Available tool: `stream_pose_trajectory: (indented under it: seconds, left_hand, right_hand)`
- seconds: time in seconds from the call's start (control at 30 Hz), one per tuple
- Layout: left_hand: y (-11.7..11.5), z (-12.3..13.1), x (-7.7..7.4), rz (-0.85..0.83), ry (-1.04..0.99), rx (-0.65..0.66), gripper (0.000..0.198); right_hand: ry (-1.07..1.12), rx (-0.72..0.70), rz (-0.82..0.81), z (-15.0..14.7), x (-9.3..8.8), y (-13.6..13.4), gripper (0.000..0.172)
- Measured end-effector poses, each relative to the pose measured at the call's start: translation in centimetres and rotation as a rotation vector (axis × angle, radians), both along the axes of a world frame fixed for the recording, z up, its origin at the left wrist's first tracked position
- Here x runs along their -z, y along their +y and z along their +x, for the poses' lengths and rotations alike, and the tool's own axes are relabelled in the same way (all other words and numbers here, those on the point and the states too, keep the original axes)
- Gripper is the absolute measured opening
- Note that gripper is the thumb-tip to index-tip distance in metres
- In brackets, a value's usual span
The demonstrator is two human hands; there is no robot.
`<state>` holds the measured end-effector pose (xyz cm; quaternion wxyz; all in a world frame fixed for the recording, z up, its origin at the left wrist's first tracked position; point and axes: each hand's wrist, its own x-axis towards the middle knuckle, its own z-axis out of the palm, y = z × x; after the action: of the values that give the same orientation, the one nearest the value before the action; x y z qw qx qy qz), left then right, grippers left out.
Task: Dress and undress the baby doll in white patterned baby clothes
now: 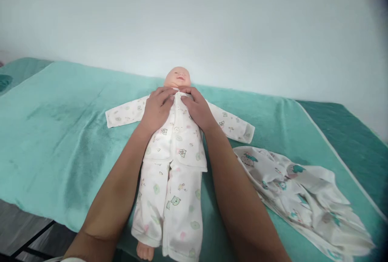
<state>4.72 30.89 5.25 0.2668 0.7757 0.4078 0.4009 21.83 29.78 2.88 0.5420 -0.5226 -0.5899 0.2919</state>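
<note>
A baby doll point(178, 77) lies on its back, dressed in a white printed long-sleeved shirt point(176, 133) and matching trousers point(182, 201). At the shirt's neckline my left hand point(158, 106) is closed on the collar edge, with fingers bent and thumb close to the front opening. My right hand point(197, 106) holds the other collar edge, its fingertips almost meeting those of my left hand. Both sleeves stretch out flat to the sides. Below one trouser leg a bare foot point(144, 250) shows. My palms hide part of the chest and the shoulders.
A crumpled white printed cloth point(303, 197) lies to the right of the doll. Beneath everything is a turquoise blanket point(60, 133) on a table or bed against a pale wall point(194, 19). Dark floor and a black frame point(34, 239) show at lower left.
</note>
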Motion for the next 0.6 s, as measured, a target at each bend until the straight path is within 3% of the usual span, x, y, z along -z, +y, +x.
stream_pose_trajectory:
  seconds: [0.3, 0.6]
  left_hand:
    - [0.06, -0.02, -0.06, -0.013, 0.001, -0.010, 0.035]
    - [-0.16, -0.23, 0.00, -0.010, -0.003, 0.000, 0.035]
  right_hand:
    - [0.138, 0.037, -0.013, -0.33, 0.08, -0.45, 0.015]
    - [0.119, 0.076, 0.059, -0.53, 0.15, -0.66, 0.009]
